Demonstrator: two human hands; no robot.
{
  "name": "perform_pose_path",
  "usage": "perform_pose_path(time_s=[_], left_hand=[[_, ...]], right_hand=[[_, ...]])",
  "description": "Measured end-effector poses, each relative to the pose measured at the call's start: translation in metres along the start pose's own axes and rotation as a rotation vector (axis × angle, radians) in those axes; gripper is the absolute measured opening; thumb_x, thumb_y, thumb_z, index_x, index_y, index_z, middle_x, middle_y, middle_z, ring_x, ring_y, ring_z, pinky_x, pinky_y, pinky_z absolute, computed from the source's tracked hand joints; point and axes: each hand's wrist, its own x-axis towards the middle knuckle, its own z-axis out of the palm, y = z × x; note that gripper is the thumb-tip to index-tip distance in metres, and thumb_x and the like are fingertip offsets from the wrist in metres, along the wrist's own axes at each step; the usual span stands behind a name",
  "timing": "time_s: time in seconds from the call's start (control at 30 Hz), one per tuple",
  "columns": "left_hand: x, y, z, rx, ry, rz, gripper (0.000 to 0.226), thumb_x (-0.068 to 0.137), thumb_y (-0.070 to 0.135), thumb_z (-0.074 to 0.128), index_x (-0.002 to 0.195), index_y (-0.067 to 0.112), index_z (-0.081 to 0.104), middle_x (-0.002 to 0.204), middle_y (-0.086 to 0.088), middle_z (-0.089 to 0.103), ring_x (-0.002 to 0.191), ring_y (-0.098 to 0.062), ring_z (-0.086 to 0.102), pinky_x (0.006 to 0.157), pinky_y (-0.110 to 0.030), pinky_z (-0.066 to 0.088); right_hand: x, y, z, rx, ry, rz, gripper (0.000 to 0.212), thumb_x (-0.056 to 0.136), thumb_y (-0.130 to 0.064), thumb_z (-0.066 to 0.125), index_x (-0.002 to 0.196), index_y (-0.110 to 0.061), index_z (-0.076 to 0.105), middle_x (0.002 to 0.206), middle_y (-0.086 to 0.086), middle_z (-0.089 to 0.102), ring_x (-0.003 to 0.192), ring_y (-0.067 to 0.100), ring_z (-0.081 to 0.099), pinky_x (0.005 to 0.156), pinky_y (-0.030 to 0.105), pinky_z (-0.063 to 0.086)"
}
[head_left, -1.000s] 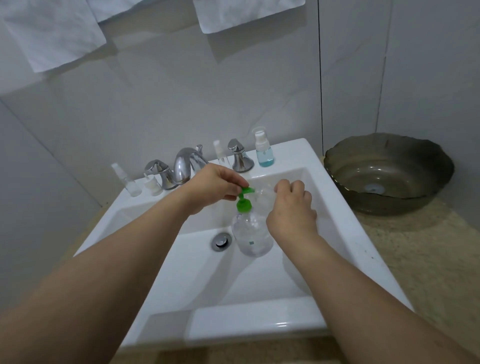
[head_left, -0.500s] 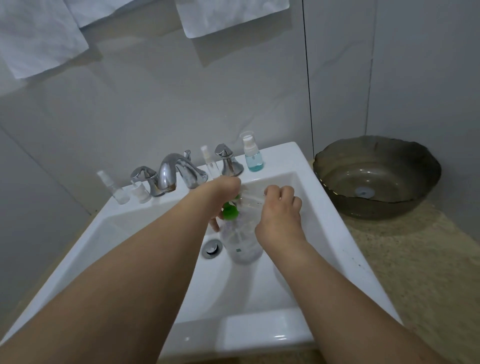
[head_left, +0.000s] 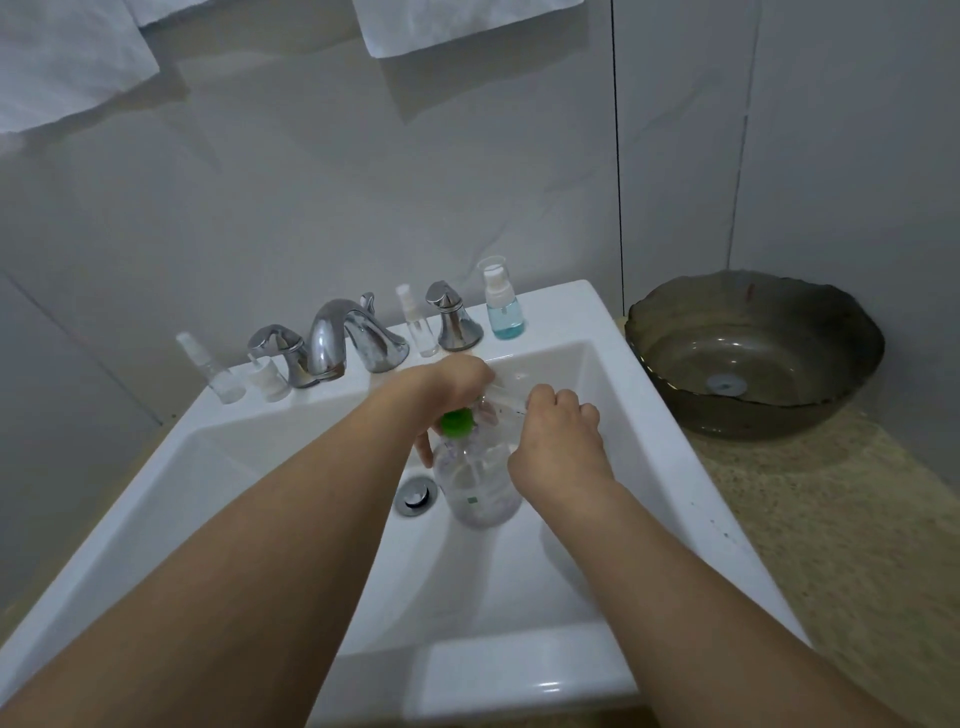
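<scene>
A clear pump bottle (head_left: 480, 483) with a green pump head (head_left: 457, 422) stands in the white sink (head_left: 670, 467), just right of the drain. My left hand (head_left: 447, 382) lies over the pump head with its fingers curled down round it, so the nozzle is hidden. My right hand (head_left: 558, 439) is beside the bottle's right shoulder and grips a small clear container (head_left: 506, 404), held against the pump's far side. Most of that container is hidden by my fingers.
A chrome faucet (head_left: 340, 338) with two handles sits behind the basin. Small clear spray bottles (head_left: 213, 371) and a bottle of blue liquid (head_left: 503, 309) stand on the sink ledge. A dark glass bowl (head_left: 753, 410) rests on the speckled counter (head_left: 841, 519) to the right. White towels (head_left: 62, 57) hang above.
My left hand has gone from pinching the green nozzle to covering the pump head from above. The right hand stays next to the bottle with the small container.
</scene>
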Motion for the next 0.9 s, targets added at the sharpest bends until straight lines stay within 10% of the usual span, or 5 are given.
perform_pose_path(time_s=[0.3, 0.53, 0.9], left_hand=[[0.008, -0.003, 0.008, 0.083, 0.035, 0.089, 0.035, 0.104, 0.008, 0.040, 0.131, -0.005, 0.057, 0.136, -0.024, 0.058, 0.116, -0.039, 0.058, 0.098, -0.054, 0.050], [0.018, -0.004, 0.008, 0.168, 0.077, 0.120, 0.038, 0.096, 0.002, 0.035, 0.121, 0.002, 0.065, 0.124, -0.019, 0.065, 0.112, -0.042, 0.062, 0.088, -0.057, 0.055], [0.015, 0.004, -0.003, -0.055, -0.015, 0.007, 0.030, 0.105, 0.035, 0.037, 0.121, 0.018, 0.056, 0.103, -0.003, 0.066, 0.114, -0.035, 0.056, 0.101, -0.070, 0.039]], right_hand=[[0.035, -0.007, -0.032, -0.244, -0.379, -0.062, 0.029, 0.083, -0.006, 0.061, 0.111, -0.012, 0.056, 0.109, 0.009, 0.060, 0.098, 0.028, 0.060, 0.073, 0.031, 0.047], [0.060, 0.010, -0.027, -0.035, -0.546, -0.099, 0.022, 0.074, -0.008, 0.073, 0.093, -0.012, 0.062, 0.069, 0.004, 0.062, 0.058, 0.018, 0.054, 0.057, 0.027, 0.048], [0.064, 0.012, -0.026, 0.092, -0.513, -0.158, 0.020, 0.076, -0.014, 0.072, 0.093, -0.011, 0.062, 0.072, 0.005, 0.064, 0.060, 0.016, 0.058, 0.052, 0.025, 0.051]])
